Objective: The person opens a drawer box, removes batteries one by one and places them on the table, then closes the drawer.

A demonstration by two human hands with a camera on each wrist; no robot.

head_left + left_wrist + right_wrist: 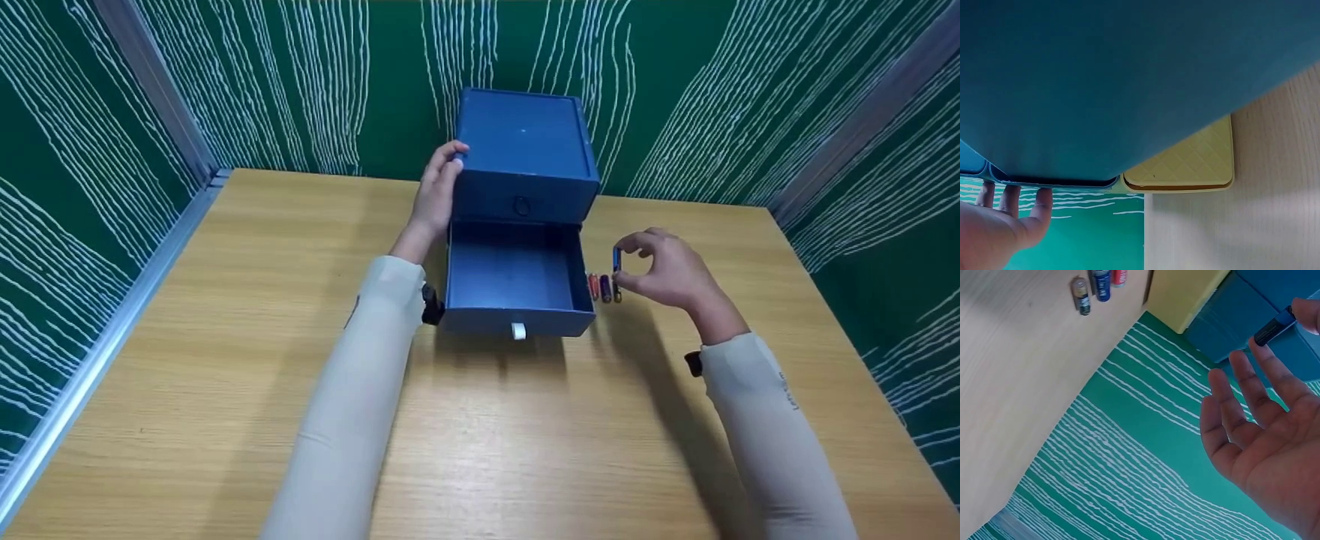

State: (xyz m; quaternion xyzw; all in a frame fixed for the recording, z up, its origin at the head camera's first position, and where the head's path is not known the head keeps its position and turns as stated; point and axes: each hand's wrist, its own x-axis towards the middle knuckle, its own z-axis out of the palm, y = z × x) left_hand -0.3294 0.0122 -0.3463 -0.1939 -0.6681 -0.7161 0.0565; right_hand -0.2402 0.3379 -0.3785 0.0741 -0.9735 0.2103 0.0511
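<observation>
A blue drawer cabinet point(525, 139) stands at the back of the table with its middle drawer point(480, 322) pulled out; the drawer's visible floor is bare. My left hand point(435, 191) rests on the cabinet's upper left side, its fingertips touching the edge in the left wrist view. Right of the drawer, my right hand point(671, 274) pinches a blue-and-black battery point(1274, 326) upright between thumb and index finger, the other fingers spread. Beneath it on the table lie a red battery point(594, 286), a dark blue-purple battery point(605, 288) and a gold-and-dark battery point(1081, 295).
A yellow lower drawer section point(1196, 160) sits under the blue ones, its front closed. The upper drawer point(487, 196) is closed and has a dark ring pull. A white tab point(518, 331) sticks out of the open drawer's front. Green walls point(405, 90) with white lines surround the wooden table point(480, 450).
</observation>
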